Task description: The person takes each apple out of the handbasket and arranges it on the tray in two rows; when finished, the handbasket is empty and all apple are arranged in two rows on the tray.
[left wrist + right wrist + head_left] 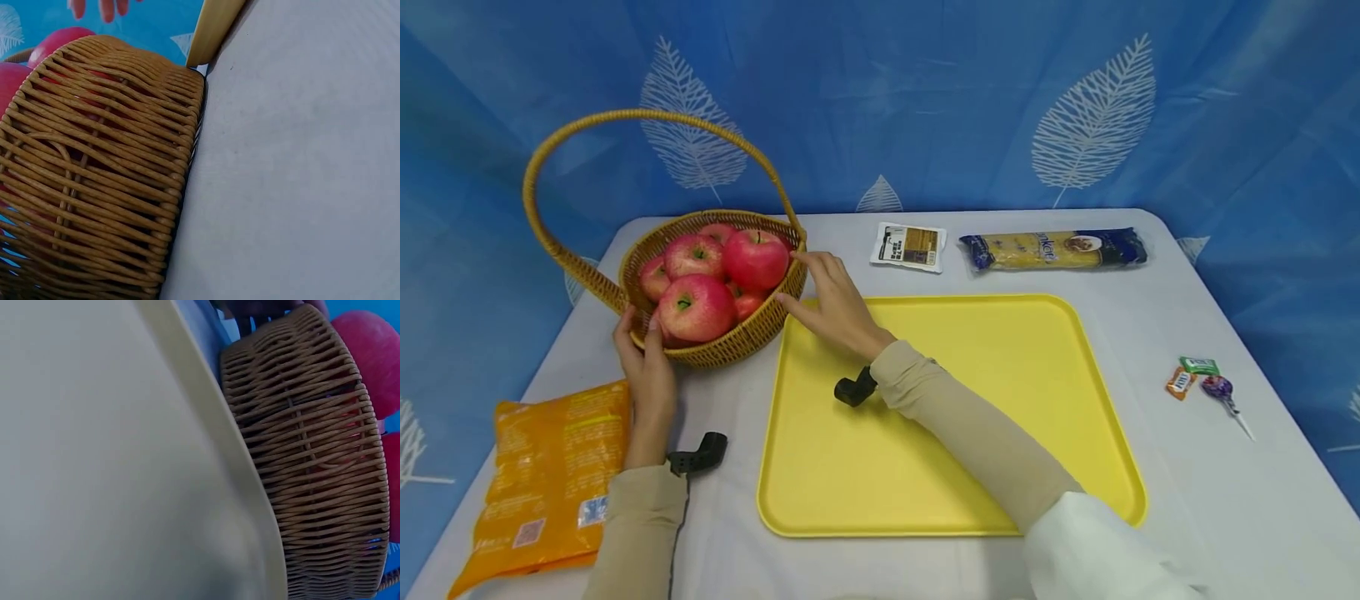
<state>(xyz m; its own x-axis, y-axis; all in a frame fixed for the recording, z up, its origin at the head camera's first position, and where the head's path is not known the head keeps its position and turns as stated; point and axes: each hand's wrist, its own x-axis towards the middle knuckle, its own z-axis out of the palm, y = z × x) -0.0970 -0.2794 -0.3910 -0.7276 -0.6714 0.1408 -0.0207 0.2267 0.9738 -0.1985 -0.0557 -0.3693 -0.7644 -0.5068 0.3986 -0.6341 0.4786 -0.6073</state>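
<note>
A woven wicker basket (741, 342) with a tall arched handle (647, 114) stands at the back left, filled with several red apples (697, 308). My left hand (651, 383) grips the basket's near left rim, thumb along the top edge. At the right side, beside the handle's base, is my right hand (838, 308), its thumb and fingers spread at the rim. In the left wrist view the right fingertips (106, 7) hang above the far side of the basket. The right wrist view shows the basket's woven side (312, 456) close against a tray's edge.
A yellow tray (985, 350) lies under my right forearm. An orange bag (550, 475) is by my left arm. Along the back are a white-and-brown packet (908, 247) and a pasta pack (1054, 250). Two small wrapped candies (1182, 383) and a lollipop (1217, 388) lie at right.
</note>
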